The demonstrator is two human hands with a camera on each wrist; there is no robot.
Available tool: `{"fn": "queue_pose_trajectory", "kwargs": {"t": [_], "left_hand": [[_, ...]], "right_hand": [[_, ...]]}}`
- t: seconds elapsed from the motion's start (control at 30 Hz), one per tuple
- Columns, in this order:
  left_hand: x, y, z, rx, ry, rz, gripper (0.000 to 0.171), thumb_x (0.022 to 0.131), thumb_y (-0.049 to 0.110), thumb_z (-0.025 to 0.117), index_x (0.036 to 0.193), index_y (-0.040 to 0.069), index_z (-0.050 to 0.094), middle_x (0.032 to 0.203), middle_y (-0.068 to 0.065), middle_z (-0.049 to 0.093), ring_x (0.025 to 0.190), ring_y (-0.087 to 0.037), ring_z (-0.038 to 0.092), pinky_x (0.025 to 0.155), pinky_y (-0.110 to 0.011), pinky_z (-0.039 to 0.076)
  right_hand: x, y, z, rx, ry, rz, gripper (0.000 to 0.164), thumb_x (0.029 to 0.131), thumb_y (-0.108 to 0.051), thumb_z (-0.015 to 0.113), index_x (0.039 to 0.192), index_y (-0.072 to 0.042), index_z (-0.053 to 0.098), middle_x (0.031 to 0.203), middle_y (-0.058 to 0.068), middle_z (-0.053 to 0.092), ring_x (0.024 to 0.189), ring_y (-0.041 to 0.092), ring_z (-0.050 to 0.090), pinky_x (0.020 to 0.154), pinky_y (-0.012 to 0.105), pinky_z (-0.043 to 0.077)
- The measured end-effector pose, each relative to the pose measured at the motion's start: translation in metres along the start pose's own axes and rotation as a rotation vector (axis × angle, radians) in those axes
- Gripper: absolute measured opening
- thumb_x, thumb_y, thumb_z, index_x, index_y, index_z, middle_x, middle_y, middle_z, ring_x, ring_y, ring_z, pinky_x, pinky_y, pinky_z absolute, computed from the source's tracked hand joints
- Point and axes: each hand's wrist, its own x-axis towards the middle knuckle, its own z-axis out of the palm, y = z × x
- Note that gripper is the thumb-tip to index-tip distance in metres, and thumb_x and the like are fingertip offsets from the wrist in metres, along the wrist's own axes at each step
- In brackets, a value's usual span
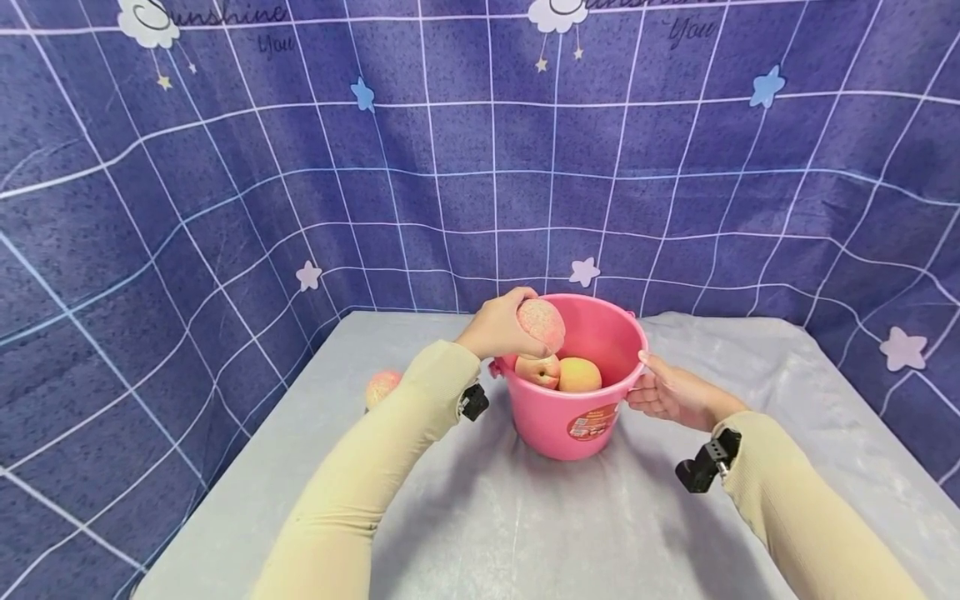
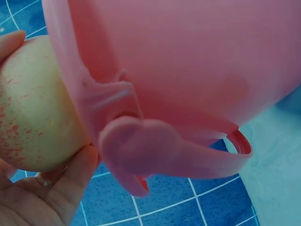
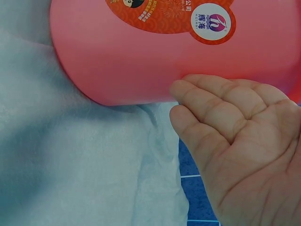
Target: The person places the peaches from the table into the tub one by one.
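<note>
My left hand (image 1: 501, 327) grips a pinkish peach (image 1: 542, 325) over the left part of a pink bucket (image 1: 558, 421). Up close in the left wrist view, the same peach (image 2: 35, 103) shows pale yellow skin with red specks, beside the bucket's rim and handle hinge (image 2: 138, 143). Two more fruits lie inside: a red-and-yellow peach (image 1: 538, 372) and a yellower one (image 1: 580, 376). My right hand (image 1: 678, 396) holds the bucket's right rim, thumb on the edge and fingers (image 3: 211, 101) against the outer wall. The bucket stands upright.
Another peach (image 1: 382, 387) lies on the grey cloth-covered table (image 1: 457, 517), left of the bucket and partly behind my left forearm. A blue checked curtain (image 1: 465, 200) hangs behind and along the sides. The bucket carries a red label (image 1: 592, 423).
</note>
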Motion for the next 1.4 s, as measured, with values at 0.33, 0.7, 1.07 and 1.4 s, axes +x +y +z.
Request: {"fn": "queue_pose_trajectory", "kwargs": {"t": [0.33,0.7,1.07,1.4], "left_hand": [[0.004,0.001,0.0,0.116,-0.088,0.045,0.077,0.063,0.015,0.085,0.13,0.016,0.048,0.111,-0.012,0.059,0.06,-0.024,0.063,0.042,-0.038,0.052],[0.005,0.004,-0.002,0.167,-0.206,0.035,0.073,0.064,0.01,0.084,0.127,0.018,0.047,0.102,-0.014,0.06,0.039,-0.021,0.054,0.044,-0.041,0.052],[0.012,0.008,0.004,0.3,-0.212,0.131,0.073,0.061,0.012,0.084,0.126,0.015,0.051,0.111,-0.008,0.058,0.072,-0.021,0.063,0.047,-0.032,0.053],[0.016,0.015,0.013,0.379,-0.218,0.211,0.071,0.062,0.016,0.084,0.126,0.01,0.053,0.112,-0.003,0.061,0.099,-0.016,0.056,0.084,-0.024,0.046]], "right_hand": [[-0.001,-0.002,0.001,0.014,0.008,0.0,0.088,0.1,-0.053,0.009,0.136,0.027,0.016,0.139,0.042,0.028,0.132,0.052,0.027,0.11,0.054,0.023],[0.0,-0.002,0.001,0.032,0.013,0.009,0.087,0.1,-0.053,0.011,0.137,0.026,0.017,0.14,0.041,0.029,0.132,0.051,0.027,0.11,0.053,0.023],[0.0,0.0,-0.001,0.02,0.006,-0.002,0.087,0.1,-0.053,0.011,0.136,0.026,0.02,0.138,0.041,0.03,0.131,0.051,0.03,0.11,0.054,0.023],[-0.001,-0.001,-0.001,0.023,0.003,-0.006,0.085,0.1,-0.052,0.013,0.137,0.025,0.021,0.139,0.041,0.032,0.131,0.049,0.033,0.11,0.054,0.023]]}}
